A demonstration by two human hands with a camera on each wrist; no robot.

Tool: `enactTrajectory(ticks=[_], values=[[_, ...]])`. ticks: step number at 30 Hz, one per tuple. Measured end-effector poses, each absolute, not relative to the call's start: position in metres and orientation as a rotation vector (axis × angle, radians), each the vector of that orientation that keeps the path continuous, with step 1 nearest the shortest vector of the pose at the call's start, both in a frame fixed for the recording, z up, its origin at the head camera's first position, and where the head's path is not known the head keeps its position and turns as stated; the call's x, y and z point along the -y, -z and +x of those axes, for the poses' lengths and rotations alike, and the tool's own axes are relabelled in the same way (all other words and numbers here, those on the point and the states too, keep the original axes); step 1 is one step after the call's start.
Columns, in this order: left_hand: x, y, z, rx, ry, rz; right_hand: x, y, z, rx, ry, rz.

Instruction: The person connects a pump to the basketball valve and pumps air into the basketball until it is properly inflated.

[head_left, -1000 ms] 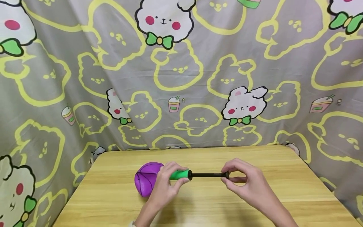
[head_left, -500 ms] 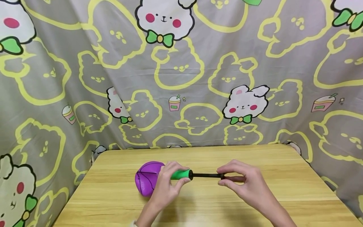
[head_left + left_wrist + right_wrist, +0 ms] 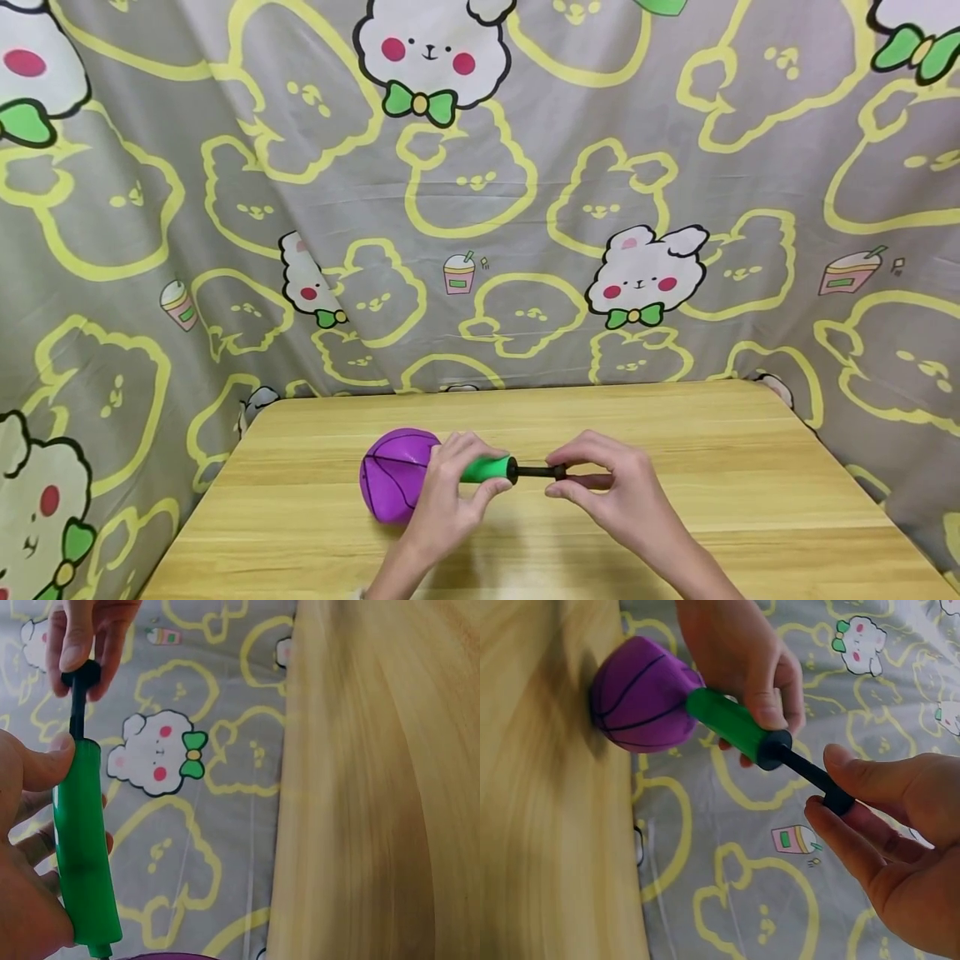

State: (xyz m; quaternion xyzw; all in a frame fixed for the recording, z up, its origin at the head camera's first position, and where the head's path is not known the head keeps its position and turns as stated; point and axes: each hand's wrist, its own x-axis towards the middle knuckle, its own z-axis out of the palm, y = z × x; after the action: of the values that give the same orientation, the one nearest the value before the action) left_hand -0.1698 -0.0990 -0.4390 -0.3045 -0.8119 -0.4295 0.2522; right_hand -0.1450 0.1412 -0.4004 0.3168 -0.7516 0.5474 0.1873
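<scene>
Holding green barrel [image 3: 729,721], black rod [image 3: 806,770] partly inside, purple ball [image 3: 393,475]

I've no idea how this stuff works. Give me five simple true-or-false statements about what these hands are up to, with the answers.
1. The left hand grips the green barrel. True.
2. The right hand holds nothing. False: it pinches the black handle.
3. The ball is purple with black lines. True.
4. The black rod is entirely inside the green barrel. False: part of it shows between the green barrel and the black handle.
5. The cloth in the background has cartoon faces on it. True.
</scene>
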Motion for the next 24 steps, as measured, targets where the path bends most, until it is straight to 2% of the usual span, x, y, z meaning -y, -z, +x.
enactTrajectory(ticks=[16, 24], values=[[0.094, 0.441, -0.165, 2.237, 1.159, -0.843, -0.120, 0.420, -0.148, 2.071, -1.592, 0.862], [0.094, 0.440, -0.166, 2.238, 1.166, -0.847, -0.122, 0.414, -0.147, 2.115, -1.566, 0.889]])
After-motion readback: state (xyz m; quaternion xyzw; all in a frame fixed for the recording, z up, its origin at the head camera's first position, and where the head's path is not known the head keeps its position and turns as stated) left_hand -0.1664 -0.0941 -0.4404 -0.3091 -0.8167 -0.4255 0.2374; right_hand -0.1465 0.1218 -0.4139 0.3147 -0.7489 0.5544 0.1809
